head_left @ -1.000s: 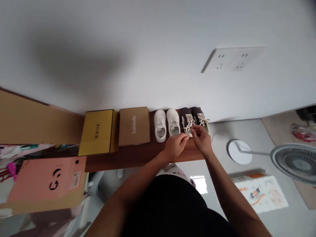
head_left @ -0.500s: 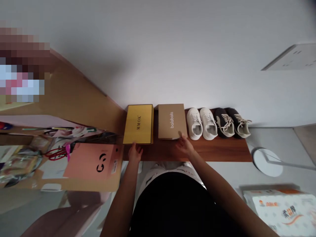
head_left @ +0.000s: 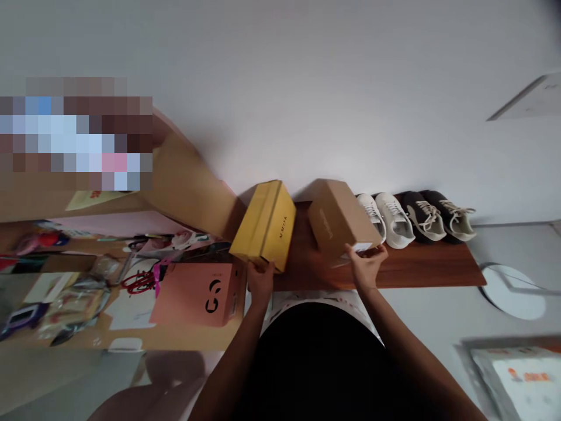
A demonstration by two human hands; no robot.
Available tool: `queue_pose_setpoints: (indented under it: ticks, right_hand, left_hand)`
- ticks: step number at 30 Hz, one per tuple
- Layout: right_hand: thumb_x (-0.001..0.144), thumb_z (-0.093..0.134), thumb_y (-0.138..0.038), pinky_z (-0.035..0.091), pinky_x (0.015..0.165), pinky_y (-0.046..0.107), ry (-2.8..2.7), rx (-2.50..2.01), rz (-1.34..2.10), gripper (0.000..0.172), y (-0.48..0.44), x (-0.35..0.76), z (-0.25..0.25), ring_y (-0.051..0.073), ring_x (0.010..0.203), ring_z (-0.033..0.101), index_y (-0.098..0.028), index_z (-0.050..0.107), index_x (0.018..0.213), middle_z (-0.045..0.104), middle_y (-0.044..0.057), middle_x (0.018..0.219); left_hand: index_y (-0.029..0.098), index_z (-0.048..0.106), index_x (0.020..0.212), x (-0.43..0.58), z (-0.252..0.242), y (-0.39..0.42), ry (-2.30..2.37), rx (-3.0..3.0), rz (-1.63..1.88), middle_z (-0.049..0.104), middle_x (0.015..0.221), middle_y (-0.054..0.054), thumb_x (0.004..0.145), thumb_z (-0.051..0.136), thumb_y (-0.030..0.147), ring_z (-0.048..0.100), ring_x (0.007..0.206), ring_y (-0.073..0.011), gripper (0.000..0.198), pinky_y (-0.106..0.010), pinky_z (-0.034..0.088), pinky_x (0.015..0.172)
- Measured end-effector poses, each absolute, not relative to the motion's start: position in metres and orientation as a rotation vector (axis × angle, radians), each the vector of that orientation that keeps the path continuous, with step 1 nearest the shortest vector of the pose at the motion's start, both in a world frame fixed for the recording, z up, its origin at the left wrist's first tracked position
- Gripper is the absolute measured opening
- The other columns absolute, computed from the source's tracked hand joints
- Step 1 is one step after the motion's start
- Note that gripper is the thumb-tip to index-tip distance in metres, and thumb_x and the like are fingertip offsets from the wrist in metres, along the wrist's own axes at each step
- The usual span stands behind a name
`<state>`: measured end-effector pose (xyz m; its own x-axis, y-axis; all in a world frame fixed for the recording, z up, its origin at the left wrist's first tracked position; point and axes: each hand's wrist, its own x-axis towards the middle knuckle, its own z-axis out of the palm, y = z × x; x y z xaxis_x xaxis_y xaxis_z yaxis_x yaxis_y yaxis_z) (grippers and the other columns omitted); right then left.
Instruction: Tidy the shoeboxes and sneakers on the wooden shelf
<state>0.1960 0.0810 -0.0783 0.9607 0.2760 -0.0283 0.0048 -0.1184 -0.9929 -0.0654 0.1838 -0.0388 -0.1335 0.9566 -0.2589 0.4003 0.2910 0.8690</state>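
My left hand (head_left: 262, 280) grips the near end of a yellow shoebox (head_left: 267, 225), which is tipped on its side with its long side showing. My right hand (head_left: 367, 263) holds the near end of a brown cardboard shoebox (head_left: 337, 219), tilted the opposite way. Both boxes are over a reddish-brown wooden shelf (head_left: 307, 275) against the wall; whether their lower edges still rest on it I cannot tell. Right beside the brown box stands a pair of white shoes (head_left: 397, 225), one partly hidden by the box. Farther right is a pair of black shoes (head_left: 425, 219) with light laces.
On the left is a desk with a pink box (head_left: 193, 295), red cord (head_left: 140, 282) and several small items. A pink chair (head_left: 149, 386) stands below it. At the right are a round white base (head_left: 515, 292) and a white printed package (head_left: 526, 380).
Both hands have closed on the near ends of the boxes. The yellow and brown boxes have gone from lying flat to tilted, leaning opposite ways. The whole view has shifted a little.
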Motion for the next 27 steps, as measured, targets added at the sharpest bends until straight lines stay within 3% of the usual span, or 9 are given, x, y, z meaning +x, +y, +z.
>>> queue_pose_setpoints:
  ticks: [2,3,5,7,9,14,19,23,27]
  right_hand:
    - [0.060,0.086,-0.052,0.051,0.098,0.043,-0.503,-1.822,0.094,0.095,0.079,0.191,-0.074,0.027,0.114,0.057,-0.019,0.035,0.132,0.052,0.016,0.129]
    - [0.064,0.084,-0.052,0.049,0.100,0.047,-0.662,-1.885,0.068,0.089,0.080,0.189,-0.075,0.029,0.116,0.055,-0.017,0.038,0.132,0.052,0.017,0.128]
    - [0.079,0.074,-0.047,0.046,0.102,0.050,-0.996,-1.979,0.105,0.066,0.084,0.188,-0.082,0.031,0.115,0.053,-0.015,0.045,0.129,0.055,0.018,0.122]
    - [0.092,0.059,-0.036,0.046,0.101,0.048,-1.295,-2.046,0.211,0.040,0.091,0.187,-0.093,0.030,0.112,0.053,-0.016,0.052,0.126,0.058,0.016,0.116]
    - [0.096,0.048,-0.023,0.045,0.099,0.044,-1.502,-2.128,0.304,0.031,0.096,0.187,-0.104,0.028,0.108,0.054,-0.017,0.056,0.125,0.060,0.015,0.113]
    - [0.091,0.045,-0.009,0.042,0.099,0.038,-1.766,-2.237,0.435,0.044,0.101,0.178,-0.119,0.026,0.106,0.053,-0.019,0.057,0.132,0.061,0.014,0.120]
    - [0.089,0.053,-0.017,0.039,0.101,0.040,-1.825,-2.272,0.540,0.045,0.100,0.172,-0.118,0.029,0.113,0.052,-0.017,0.057,0.134,0.058,0.016,0.132]
    - [0.089,0.050,-0.015,0.037,0.106,0.042,-1.774,-2.275,0.589,0.046,0.100,0.171,-0.114,0.029,0.120,0.050,-0.020,0.058,0.134,0.055,0.015,0.139]
    - [0.087,0.050,-0.012,0.037,0.111,0.042,-1.746,-2.086,0.651,0.052,0.093,0.177,-0.108,0.027,0.124,0.049,-0.018,0.054,0.139,0.056,0.014,0.137]
  left_hand:
    - [0.024,0.061,0.098,-0.071,-0.034,0.179,1.672,1.688,0.676,0.065,0.105,-0.010,0.080,0.071,0.033,0.057,0.114,-0.0305,0.023,-0.045,0.040,0.109]
    - [0.024,0.063,0.096,-0.072,-0.034,0.178,1.623,1.886,0.590,0.065,0.106,-0.010,0.082,0.069,0.031,0.056,0.116,-0.0315,0.017,-0.047,0.034,0.113]
    - [0.025,0.066,0.097,-0.070,-0.038,0.178,1.537,2.191,0.372,0.066,0.106,-0.011,0.088,0.060,0.027,0.056,0.117,-0.0316,0.011,-0.050,0.024,0.118]
    - [0.026,0.068,0.101,-0.065,-0.049,0.178,1.513,2.358,0.183,0.067,0.105,-0.011,0.091,0.053,0.022,0.057,0.113,-0.0310,0.018,-0.053,0.021,0.118]
    - [0.026,0.070,0.104,-0.059,-0.063,0.178,1.490,2.437,0.044,0.067,0.105,-0.012,0.093,0.049,0.019,0.058,0.111,-0.0308,0.025,-0.054,0.025,0.115]
    - [0.023,0.069,0.116,-0.044,-0.093,0.186,1.324,2.442,-0.237,0.068,0.115,-0.014,0.093,0.042,0.011,0.059,0.113,-0.0285,0.037,-0.046,0.038,0.107]
    - [0.022,0.065,0.128,-0.034,-0.102,0.198,1.261,2.333,-0.431,0.067,0.124,-0.010,0.095,0.035,0.009,0.059,0.117,-0.0246,0.047,-0.038,0.041,0.107]
    - [0.023,0.060,0.137,-0.032,-0.093,0.187,1.336,2.378,-0.462,0.059,0.138,-0.012,0.092,0.035,0.006,0.051,0.129,-0.0277,0.054,-0.041,0.037,0.113]
    - [0.014,0.057,0.137,-0.026,-0.071,0.172,1.526,2.258,-0.656,0.057,0.132,-0.022,0.092,0.042,0.012,0.057,0.120,-0.0333,0.048,-0.046,0.047,0.100]
